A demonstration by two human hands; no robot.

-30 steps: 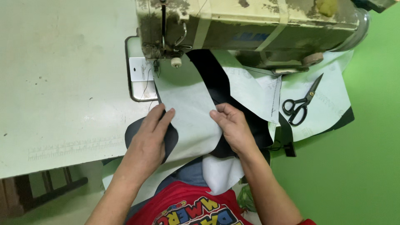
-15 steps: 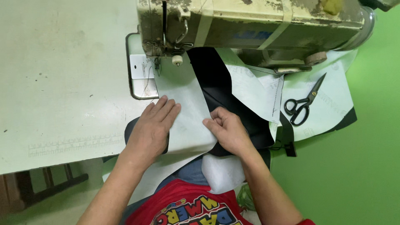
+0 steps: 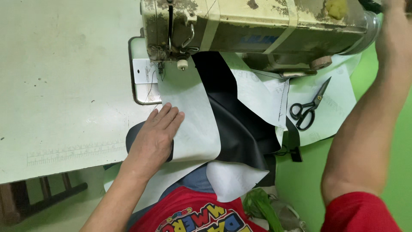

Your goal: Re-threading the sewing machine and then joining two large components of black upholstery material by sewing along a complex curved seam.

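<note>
Lifted off the cloth, the right hand (image 3: 397, 8) now reaches the machine's (image 3: 257, 25) far end, its grip unclear. Left hand (image 3: 155, 136) lies flat, fingers together, pinning white cloth (image 3: 193, 124) at the worktop's (image 3: 64, 86) near edge.

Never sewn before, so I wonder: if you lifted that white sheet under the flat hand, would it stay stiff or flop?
Probably floppy: the white sheet droops over the table edge and curls near the lap. It looks thin and light. The left hand pressing it flat hints it may slide.
</note>
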